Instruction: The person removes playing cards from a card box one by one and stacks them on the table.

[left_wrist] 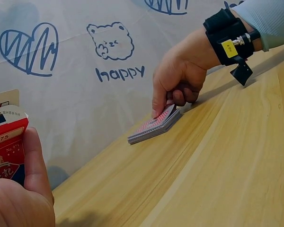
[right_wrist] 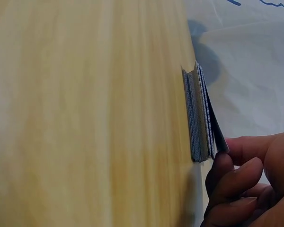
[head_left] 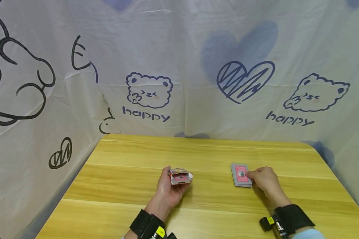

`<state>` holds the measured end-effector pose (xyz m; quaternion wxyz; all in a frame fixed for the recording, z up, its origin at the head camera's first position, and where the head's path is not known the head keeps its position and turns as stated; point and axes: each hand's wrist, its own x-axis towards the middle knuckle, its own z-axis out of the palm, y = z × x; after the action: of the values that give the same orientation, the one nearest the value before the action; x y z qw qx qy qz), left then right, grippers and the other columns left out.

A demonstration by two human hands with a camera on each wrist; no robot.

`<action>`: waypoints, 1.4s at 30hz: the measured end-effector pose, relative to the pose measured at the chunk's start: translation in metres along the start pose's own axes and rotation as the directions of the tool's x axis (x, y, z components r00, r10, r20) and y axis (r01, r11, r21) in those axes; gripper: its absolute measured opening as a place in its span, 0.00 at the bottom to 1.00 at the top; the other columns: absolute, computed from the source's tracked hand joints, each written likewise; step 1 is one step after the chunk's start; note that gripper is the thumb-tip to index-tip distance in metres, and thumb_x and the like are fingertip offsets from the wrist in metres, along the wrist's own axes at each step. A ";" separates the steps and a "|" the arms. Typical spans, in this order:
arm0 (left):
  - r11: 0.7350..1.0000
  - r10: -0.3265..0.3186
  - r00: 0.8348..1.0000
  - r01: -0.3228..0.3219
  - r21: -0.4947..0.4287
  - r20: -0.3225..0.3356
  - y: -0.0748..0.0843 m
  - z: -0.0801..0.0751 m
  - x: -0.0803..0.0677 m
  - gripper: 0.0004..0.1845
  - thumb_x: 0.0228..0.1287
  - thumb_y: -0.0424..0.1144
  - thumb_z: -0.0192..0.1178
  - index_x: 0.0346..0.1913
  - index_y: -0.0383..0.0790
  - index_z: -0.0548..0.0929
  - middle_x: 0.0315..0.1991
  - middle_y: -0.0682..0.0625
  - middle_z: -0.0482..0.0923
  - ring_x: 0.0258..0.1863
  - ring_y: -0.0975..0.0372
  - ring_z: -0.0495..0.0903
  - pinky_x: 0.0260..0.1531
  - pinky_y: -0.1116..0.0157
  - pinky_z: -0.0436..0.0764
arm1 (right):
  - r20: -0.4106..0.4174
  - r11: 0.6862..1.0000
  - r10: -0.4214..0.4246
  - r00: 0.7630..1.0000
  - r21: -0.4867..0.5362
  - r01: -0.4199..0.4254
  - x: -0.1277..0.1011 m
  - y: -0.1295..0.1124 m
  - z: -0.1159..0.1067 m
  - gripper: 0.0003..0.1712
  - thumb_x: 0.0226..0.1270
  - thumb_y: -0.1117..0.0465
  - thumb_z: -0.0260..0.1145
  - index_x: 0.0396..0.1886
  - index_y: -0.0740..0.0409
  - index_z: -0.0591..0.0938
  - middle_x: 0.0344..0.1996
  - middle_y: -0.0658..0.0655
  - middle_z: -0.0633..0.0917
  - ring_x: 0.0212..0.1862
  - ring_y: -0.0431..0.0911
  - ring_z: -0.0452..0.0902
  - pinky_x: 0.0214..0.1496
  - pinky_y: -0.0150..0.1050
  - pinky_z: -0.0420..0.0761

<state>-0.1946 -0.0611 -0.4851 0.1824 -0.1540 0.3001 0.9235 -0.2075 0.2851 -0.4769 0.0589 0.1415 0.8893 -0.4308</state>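
Note:
My left hand (head_left: 166, 187) grips a small red and white card box (head_left: 180, 176) a little above the table, its top flap open; in the left wrist view the box (left_wrist: 4, 142) sits under my thumb (left_wrist: 35, 165). A deck of red-backed playing cards (head_left: 241, 175) lies flat on the wooden table (head_left: 197, 156) to the right. My right hand (head_left: 263, 181) pinches the deck's near end with curled fingers. The left wrist view shows one finger of the right hand (left_wrist: 180, 78) on top of the deck (left_wrist: 154, 125). Seen from the right wrist, the topmost cards of the deck (right_wrist: 199, 118) lift slightly at my fingertips (right_wrist: 227, 170).
A white cloth (head_left: 179, 66) printed with bears, hearts and "happy" hangs behind and to both sides of the table. Bare wood stretches between the hands and toward the back edge. Black wrist straps (head_left: 291, 217) are on both arms.

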 end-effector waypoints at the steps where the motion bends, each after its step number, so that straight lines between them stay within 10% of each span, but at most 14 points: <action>1: 1.000 -0.001 1.000 0.001 0.002 -0.003 0.000 0.000 0.000 0.34 0.86 0.55 0.31 0.78 0.31 0.50 0.58 0.38 0.67 0.47 0.55 0.85 0.43 0.63 0.89 | -0.003 1.000 0.002 1.000 -0.008 -0.002 0.000 0.000 0.000 0.22 0.71 0.55 0.67 0.17 0.60 0.79 0.12 0.46 0.67 0.18 0.41 0.60 0.21 0.35 0.61; 21: 0.999 0.026 0.999 -0.023 0.047 -0.044 -0.003 0.000 0.000 0.36 0.86 0.57 0.33 0.79 0.31 0.54 0.59 0.36 0.74 0.49 0.54 0.87 0.44 0.63 0.90 | -0.050 0.993 -0.115 0.992 -0.017 0.114 -0.018 -0.024 0.021 0.25 0.78 0.51 0.63 0.19 0.56 0.73 0.14 0.48 0.68 0.19 0.43 0.57 0.22 0.35 0.59; 30: 0.990 0.094 0.995 -0.091 0.110 -0.029 -0.008 -0.001 0.006 0.34 0.86 0.58 0.34 0.81 0.39 0.51 0.74 0.32 0.63 0.55 0.52 0.85 0.56 0.58 0.87 | 0.242 0.931 -0.198 0.950 0.348 0.105 -0.063 -0.087 0.073 0.20 0.79 0.52 0.65 0.37 0.66 0.86 0.26 0.53 0.84 0.21 0.40 0.69 0.22 0.32 0.70; 42: 0.979 0.117 0.993 -0.115 0.169 -0.006 -0.011 0.001 0.006 0.33 0.86 0.59 0.35 0.82 0.46 0.55 0.71 0.28 0.67 0.53 0.55 0.86 0.54 0.59 0.88 | 0.322 0.923 -0.135 0.937 0.386 0.000 -0.071 -0.104 0.107 0.22 0.70 0.50 0.75 0.29 0.67 0.86 0.20 0.52 0.82 0.17 0.38 0.67 0.19 0.31 0.66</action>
<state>-0.1953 -0.0512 -0.4923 0.1382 -0.1278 0.3869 0.9027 -0.1734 0.1256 -0.4491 0.1692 0.0419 0.7693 -0.6147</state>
